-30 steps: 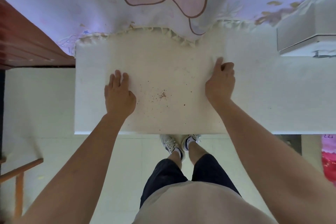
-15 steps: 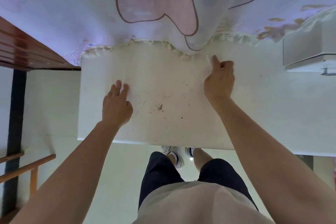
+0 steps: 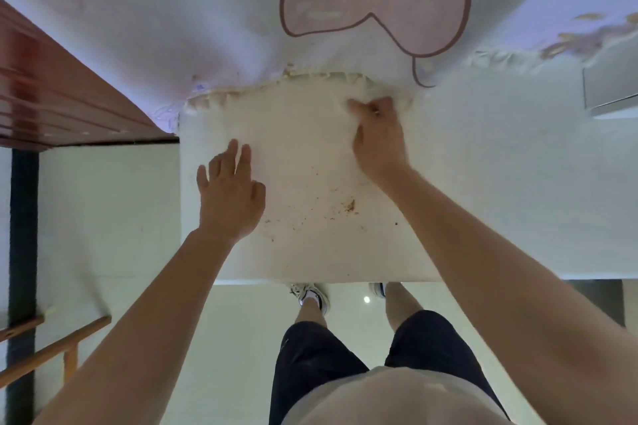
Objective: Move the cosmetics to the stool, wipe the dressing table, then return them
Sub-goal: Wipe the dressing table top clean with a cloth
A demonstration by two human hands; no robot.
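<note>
The white dressing table (image 3: 500, 200) fills the middle of the head view, and no cosmetics stand on it. Brown crumbs (image 3: 350, 206) lie scattered on its top near the front. My left hand (image 3: 229, 193) hovers flat over the table's left part, fingers spread and empty. My right hand (image 3: 379, 138) reaches to the back edge with its fingers curled into the fringe (image 3: 310, 78) of a hanging pale cloth (image 3: 207, 28) printed with pink shapes. Something small glints at its fingertips, too small to identify.
A red-brown wooden piece of furniture (image 3: 51, 97) adjoins the table on the left. Wooden rails (image 3: 51, 352) show at the lower left over the pale floor. A white box-like object (image 3: 611, 90) sits at the table's far right. My legs stand at the front edge.
My right hand has moved away from me to the cloth's fringe and curled its fingers there. My left hand has lifted and spread. The view has shifted closer and to the left.
</note>
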